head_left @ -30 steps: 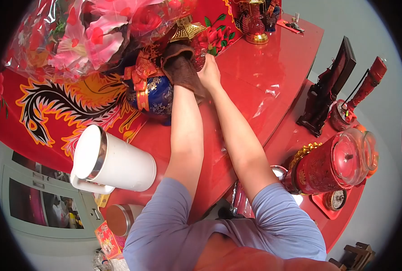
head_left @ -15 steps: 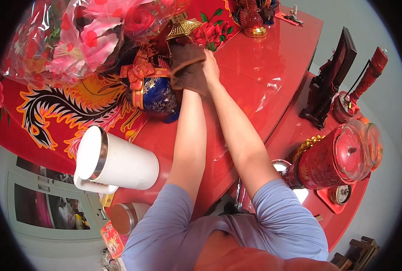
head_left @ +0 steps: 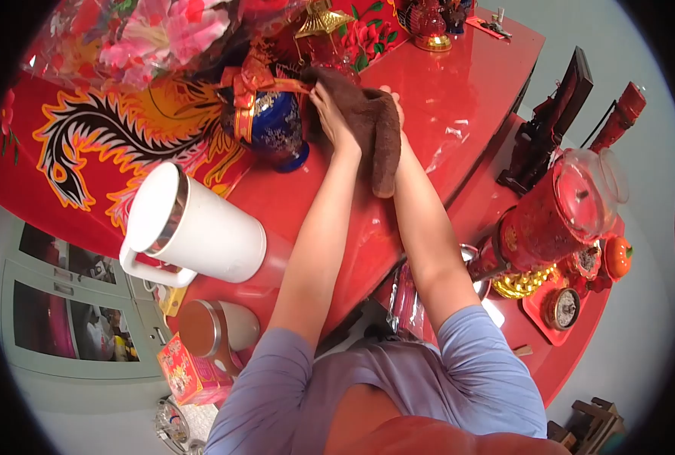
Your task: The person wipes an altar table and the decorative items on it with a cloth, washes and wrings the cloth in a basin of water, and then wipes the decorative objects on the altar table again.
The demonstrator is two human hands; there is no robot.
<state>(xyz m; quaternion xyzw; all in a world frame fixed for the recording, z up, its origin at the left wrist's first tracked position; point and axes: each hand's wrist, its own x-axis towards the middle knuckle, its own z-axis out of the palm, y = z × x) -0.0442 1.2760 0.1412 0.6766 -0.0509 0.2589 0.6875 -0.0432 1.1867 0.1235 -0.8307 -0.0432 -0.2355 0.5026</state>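
Note:
A brown cloth (head_left: 364, 121) hangs between my two hands over the red table (head_left: 421, 98). My left hand (head_left: 332, 120) is at the cloth's left side, fingers stretched out and pointing up, next to a blue vase (head_left: 273, 125) with a red and gold ribbon. On the cloth's right side is my right hand (head_left: 396, 110), partly covered by the cloth; its grip is hard to make out. A gold-topped ornament (head_left: 321, 26) stands just beyond the cloth.
Wrapped pink flowers (head_left: 171, 34) fill the upper left. A white pitcher (head_left: 208, 227) and a brown-lidded jar (head_left: 220, 330) stand at the left. At the right are a dark stand (head_left: 554, 114), a red jar (head_left: 542, 216) and a small bowl (head_left: 563, 309). A red glass lamp (head_left: 431, 26) stands at the back.
The cloth has shifted right and toward me, and now hangs between my hands. My left hand, hidden by the cloth before, has come into view and moved nearer me.

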